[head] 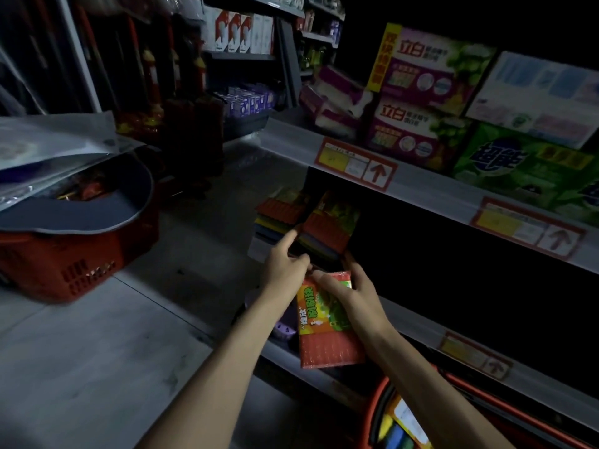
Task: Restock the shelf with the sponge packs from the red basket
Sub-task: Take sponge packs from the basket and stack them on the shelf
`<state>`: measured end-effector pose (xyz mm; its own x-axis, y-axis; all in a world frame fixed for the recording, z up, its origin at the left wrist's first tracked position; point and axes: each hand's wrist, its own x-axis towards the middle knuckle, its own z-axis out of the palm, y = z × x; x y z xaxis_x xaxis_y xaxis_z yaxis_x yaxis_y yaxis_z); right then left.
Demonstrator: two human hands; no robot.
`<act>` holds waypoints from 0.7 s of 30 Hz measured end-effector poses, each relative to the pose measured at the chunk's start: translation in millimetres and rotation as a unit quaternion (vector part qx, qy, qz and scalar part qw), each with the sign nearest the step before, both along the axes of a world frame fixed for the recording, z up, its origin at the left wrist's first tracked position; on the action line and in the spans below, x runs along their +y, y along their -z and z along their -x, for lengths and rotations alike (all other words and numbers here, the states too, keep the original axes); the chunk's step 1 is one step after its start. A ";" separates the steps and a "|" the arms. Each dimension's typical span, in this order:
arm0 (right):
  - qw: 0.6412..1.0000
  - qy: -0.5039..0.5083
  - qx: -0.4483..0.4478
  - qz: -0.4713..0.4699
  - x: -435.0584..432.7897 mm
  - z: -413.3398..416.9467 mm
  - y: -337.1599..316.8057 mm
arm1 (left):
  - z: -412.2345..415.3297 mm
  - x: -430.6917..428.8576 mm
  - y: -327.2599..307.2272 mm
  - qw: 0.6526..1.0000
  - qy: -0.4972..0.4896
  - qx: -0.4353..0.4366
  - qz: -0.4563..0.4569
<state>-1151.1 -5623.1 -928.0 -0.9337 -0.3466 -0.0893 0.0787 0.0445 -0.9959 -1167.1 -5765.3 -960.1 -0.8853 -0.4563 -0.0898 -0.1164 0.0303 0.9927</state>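
The dark shelf is holding stacked sponge packs, the red basket at lower right is carrying more, the right hand is gripping a sponge pack at the shelf edge, and the left hand is pinching a tilted pack inside.

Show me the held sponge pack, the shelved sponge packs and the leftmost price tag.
held sponge pack [330, 348]: head view, its red lower half.
shelved sponge packs [324, 230]: head view, red ridged face of the right one.
leftmost price tag [355, 166]: head view, its white middle panel.
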 end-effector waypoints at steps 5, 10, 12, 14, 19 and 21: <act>1.000 -0.009 -0.005 -0.020 -1.8 2.0 4.3 | -1.2 0.5 -0.5 1.000 -0.017 -0.002 0.022; 0.999 -0.025 0.001 -0.028 1.2 7.9 2.4 | -2.0 -2.5 2.1 0.998 -0.030 -0.007 0.051; 0.999 -0.032 0.005 -0.025 1.1 8.2 0.8 | -2.5 -1.5 1.5 0.999 -0.030 -0.010 0.044; 0.999 -0.038 0.011 -0.022 1.0 9.0 1.1 | -1.7 -0.5 -0.3 0.999 -0.034 -0.014 0.029; 0.998 -0.041 0.021 -0.031 1.0 13.6 6.0 | 0.7 1.1 -3.0 0.999 -0.047 -0.014 0.022; 0.998 -0.044 0.020 -0.032 1.1 14.9 7.8 | 0.0 1.1 -3.6 0.998 -0.049 -0.016 0.026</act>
<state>-1166.1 -5622.0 -935.8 -0.9028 -0.4231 -0.0766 0.0316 0.1124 -0.9932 -1167.1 -5764.2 -956.5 -0.8328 -0.5460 -0.0910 -0.1529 0.0688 0.9858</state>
